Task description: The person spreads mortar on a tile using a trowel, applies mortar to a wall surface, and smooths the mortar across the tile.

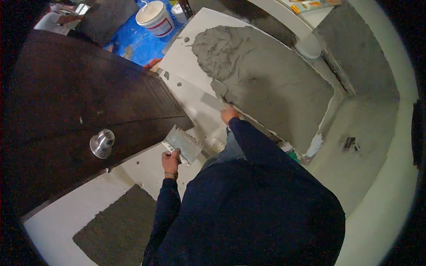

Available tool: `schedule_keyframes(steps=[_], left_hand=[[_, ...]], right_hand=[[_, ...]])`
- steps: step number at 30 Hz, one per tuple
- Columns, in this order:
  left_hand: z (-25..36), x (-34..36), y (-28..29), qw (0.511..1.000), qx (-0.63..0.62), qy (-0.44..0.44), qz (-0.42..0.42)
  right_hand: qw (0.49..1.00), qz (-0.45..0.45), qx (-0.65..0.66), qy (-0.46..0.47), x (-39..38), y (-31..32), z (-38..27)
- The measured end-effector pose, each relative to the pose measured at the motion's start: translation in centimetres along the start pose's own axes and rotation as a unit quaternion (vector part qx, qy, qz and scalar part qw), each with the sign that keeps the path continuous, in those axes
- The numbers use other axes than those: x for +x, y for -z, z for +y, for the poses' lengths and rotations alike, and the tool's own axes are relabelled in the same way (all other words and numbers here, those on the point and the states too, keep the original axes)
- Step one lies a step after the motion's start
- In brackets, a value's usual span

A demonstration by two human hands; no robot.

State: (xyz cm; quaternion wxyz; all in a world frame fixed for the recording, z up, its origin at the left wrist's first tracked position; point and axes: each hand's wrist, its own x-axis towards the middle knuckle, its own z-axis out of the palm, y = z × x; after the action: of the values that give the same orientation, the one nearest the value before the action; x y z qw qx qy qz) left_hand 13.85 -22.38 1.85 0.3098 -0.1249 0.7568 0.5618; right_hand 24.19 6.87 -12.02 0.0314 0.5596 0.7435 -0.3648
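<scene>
Notched trowel (188,145): left of the grey mortar (284,84), long axis running far-left to near-right, jagged edge facing the mortar. Left hand (171,161): clasping the trowel's back edge. Right hand (230,115): nearer the mortar, at its border; grasp cannot be told.

The trowel (187,147) is showing dull metal, while the mortar (275,84) is looking matt, smooth in parts and lumpy and rough in others. The doorknob (103,142) is gleaming like polished metal on the dark wooden door (66,93); the bucket (154,17) is showing smooth plastic.
</scene>
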Motion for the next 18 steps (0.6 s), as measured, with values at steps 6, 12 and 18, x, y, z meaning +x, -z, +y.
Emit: schedule_keyframes(steps=[6,12,18], left_hand=[[-0.3,0.6,0.8,0.999,0.035,-0.009,-0.02],[-0.3,1.3,0.3,0.996,0.056,-0.041,-0.053],[1.2,2.0,-1.8,0.996,0.073,-0.014,-0.045]], right_hand=[[0.999,-0.049,-0.015,0.002,3.2,0.2,1.8],[0.991,-0.027,0.005,-0.135,5.1,8.9,9.2],[0.94,0.051,-0.317,-0.118,1.9,13.3,18.4]])
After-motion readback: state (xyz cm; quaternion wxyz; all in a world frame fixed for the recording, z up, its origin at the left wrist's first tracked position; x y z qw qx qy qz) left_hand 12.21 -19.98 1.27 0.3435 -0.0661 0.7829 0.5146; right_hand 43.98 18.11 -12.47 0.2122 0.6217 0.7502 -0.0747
